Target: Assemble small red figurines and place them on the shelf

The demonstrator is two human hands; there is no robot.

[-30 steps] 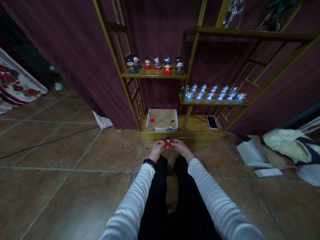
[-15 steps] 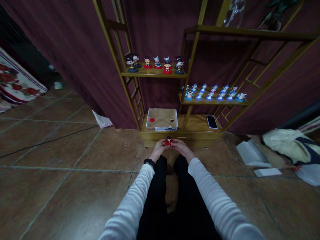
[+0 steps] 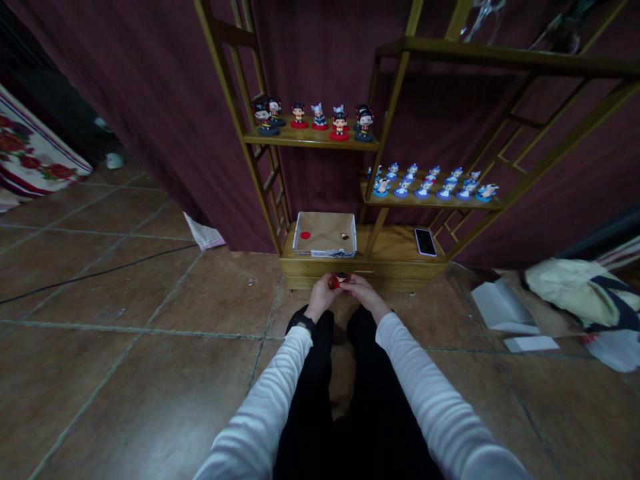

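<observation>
"Fingers [image 3: 351, 285]: apart or together?"

"Together, clamped from both sides. Left hand [image 3: 321, 295] and right hand [image 3: 364, 291] pinch one small figurine [image 3: 341, 277], red about its base, in the air before the front edge of the cabinet [image 3: 400, 275]. Its exact tilt I can't tell."

"Which step is it?"

"Handling that piece between both hands, I'd judge; whether turning or fitting is too small to see. The next move calls for a steady two-sided hold."

"And beyond?"

"Shallow box [image 3: 325, 227] by the cabinet's front edge, toward its left end: red disc [image 3: 305, 235] near the left wall, little dark piece [image 3: 345, 236] near the right. Phone [image 3: 425, 242] toward the right end. Higher, blue-and-white figurines [image 3: 425, 189] line the right-hand shelf [image 3: 435, 202]."
</observation>
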